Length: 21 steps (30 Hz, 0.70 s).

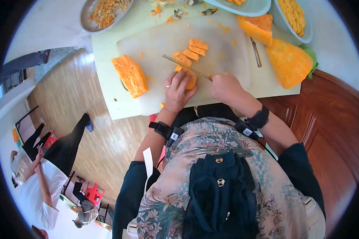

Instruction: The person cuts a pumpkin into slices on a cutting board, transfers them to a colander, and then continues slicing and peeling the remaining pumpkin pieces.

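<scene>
My right hand (227, 88) is wrapped round the handle of a kitchen knife (185, 66), whose long blade points up and left across the cutting board (159, 42). Under the blade lies a block of orange pumpkin (191, 81). My left hand (177, 91) presses on that block with bent fingers, close to the knife. Just beyond the blade are several cut pumpkin pieces (198, 46). A larger pumpkin chunk (130, 76) rests at the board's left side.
Pumpkin sections (289, 63) lie at the right, beside a small knife (256, 52). A metal dish of seeds (83, 18) stands far left. At the back are a pale basket (247, 11) and a bowl of pumpkin strips (292, 16). Other people (48, 179) are off to the left.
</scene>
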Motion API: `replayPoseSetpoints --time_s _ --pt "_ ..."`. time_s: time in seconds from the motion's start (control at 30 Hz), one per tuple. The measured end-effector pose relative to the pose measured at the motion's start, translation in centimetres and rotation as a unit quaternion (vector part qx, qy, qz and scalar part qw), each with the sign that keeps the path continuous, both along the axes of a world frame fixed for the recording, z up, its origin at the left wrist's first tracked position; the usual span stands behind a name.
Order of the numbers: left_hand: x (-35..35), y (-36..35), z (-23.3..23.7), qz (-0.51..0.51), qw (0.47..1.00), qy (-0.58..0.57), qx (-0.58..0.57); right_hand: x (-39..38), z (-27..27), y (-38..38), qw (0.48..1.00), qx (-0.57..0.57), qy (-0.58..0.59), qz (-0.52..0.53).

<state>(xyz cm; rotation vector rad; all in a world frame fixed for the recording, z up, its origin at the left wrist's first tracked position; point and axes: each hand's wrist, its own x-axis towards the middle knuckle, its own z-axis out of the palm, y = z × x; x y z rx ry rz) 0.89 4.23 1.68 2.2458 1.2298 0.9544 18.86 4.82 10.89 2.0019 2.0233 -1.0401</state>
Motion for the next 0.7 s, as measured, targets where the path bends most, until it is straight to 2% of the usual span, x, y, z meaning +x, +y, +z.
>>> replayPoseSetpoints --time_s 0.2,0.43,0.7 --pt "-0.3 -0.1 -0.1 -0.004 1.0 0.02 0.012 1.4 2.1 -2.5 0.996 -0.048 -0.028 0.062" --pt "-0.1 0.4 0.3 0.004 1.0 0.007 -0.014 1.0 1.9 -2.1 0.999 -0.02 -0.004 0.04" --pt "-0.3 0.6 0.2 0.002 0.999 0.003 -0.037 0.4 1.6 -0.7 0.993 -0.099 0.008 0.062"
